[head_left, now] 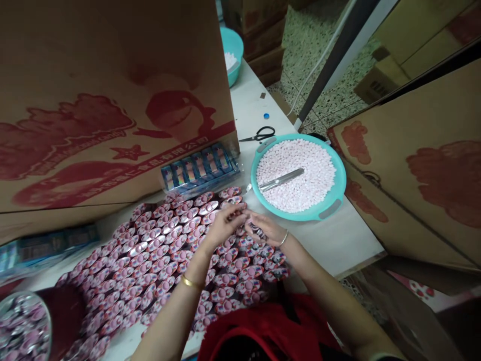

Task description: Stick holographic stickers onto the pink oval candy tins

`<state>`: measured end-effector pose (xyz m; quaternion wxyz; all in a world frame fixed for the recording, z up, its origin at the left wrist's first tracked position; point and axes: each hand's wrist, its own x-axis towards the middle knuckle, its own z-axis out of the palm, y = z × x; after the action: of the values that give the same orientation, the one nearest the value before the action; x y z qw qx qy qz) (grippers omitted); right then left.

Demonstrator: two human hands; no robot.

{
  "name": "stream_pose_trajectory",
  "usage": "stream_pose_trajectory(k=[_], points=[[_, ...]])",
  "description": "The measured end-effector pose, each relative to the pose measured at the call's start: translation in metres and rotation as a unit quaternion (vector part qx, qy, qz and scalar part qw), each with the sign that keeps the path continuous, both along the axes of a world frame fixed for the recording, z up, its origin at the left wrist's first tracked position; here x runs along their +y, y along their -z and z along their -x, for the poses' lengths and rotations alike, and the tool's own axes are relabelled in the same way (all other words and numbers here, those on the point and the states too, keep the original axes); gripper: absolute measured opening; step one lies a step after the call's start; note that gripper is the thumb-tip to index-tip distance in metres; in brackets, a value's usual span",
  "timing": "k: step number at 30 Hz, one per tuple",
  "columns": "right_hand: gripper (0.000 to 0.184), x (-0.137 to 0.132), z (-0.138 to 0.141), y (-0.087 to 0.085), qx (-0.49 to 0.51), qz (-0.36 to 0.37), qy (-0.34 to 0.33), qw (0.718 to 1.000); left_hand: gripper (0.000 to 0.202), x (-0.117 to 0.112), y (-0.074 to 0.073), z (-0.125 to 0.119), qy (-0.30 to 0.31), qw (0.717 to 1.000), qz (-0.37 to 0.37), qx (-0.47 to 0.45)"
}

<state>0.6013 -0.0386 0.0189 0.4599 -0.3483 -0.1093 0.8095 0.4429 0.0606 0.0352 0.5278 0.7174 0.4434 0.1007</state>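
My left hand point(224, 224) is closed, its fingers bent together beside the right hand. What it pinches, if anything, is too small to make out. My right hand point(271, 229) curls around a few dark-and-silver pieces point(257, 231), which look like the small oval packs on the table. Below both hands, rows of these oval packs point(156, 242) stand close together, printed in colour with pink round centres. Just beyond the right hand is a turquoise basin point(256, 193) full of small pale pink-white pellets point(296, 195). A metal strip-like tool point(281, 179) lies on the pellets.
A large printed carton point(112, 100) walls off the left; more cartons point(421, 165) stand right. Black scissors point(263, 133), a blue cap point(266, 116) and a second basin point(235, 77) lie farther along the table. Wrapped blue boxes point(199, 170) sit by the carton. A tub point(62, 316) is lower left.
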Motion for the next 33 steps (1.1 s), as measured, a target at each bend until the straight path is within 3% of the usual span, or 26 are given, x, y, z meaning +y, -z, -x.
stream_pose_trajectory(k=[3,5,7,10,14,17,21,24,26,29,31,33], points=[[0.064,-0.001,0.011,0.000,0.010,0.015,-0.020,1.000,0.023,-0.027,-0.005,0.001,-0.017,0.997,0.034,-0.062],[0.057,-0.002,0.017,0.002,0.001,0.037,0.003,0.999,0.021,-0.029,0.000,0.001,-0.065,0.995,0.053,-0.055],[0.044,-0.004,0.021,0.004,-0.009,0.060,0.051,0.997,0.020,-0.017,0.009,-0.001,-0.120,0.992,0.040,-0.004],[0.034,-0.008,0.022,0.008,0.015,0.072,0.101,0.992,0.018,0.010,0.022,-0.006,-0.168,0.969,-0.047,0.174],[0.044,-0.016,0.019,0.006,0.025,0.066,0.097,0.993,0.022,0.039,0.032,-0.015,-0.072,0.921,-0.068,0.377],[0.053,-0.021,0.021,0.006,-0.010,0.067,0.081,0.994,0.035,0.051,0.034,-0.020,-0.004,0.895,-0.042,0.443],[0.054,-0.019,0.031,0.009,-0.055,0.073,0.092,0.992,0.042,0.060,0.031,-0.027,0.012,0.875,-0.050,0.481],[0.057,-0.016,0.038,0.010,-0.084,0.088,0.130,0.984,0.039,0.052,0.021,-0.029,0.016,0.882,-0.068,0.466],[0.059,-0.017,0.040,0.010,-0.081,0.102,0.155,0.979,0.035,0.035,0.012,-0.025,0.026,0.904,-0.081,0.420],[0.054,-0.024,0.042,0.010,-0.046,0.130,0.161,0.977,0.037,-0.003,-0.001,-0.009,0.091,0.972,-0.091,0.195],[0.053,-0.032,0.046,0.012,-0.028,0.150,0.140,0.978,0.036,-0.028,-0.006,0.006,0.145,0.984,-0.095,0.051],[0.054,-0.038,0.051,0.015,-0.019,0.162,0.109,0.981,0.024,-0.047,-0.009,0.018,0.169,0.979,-0.110,0.019]])
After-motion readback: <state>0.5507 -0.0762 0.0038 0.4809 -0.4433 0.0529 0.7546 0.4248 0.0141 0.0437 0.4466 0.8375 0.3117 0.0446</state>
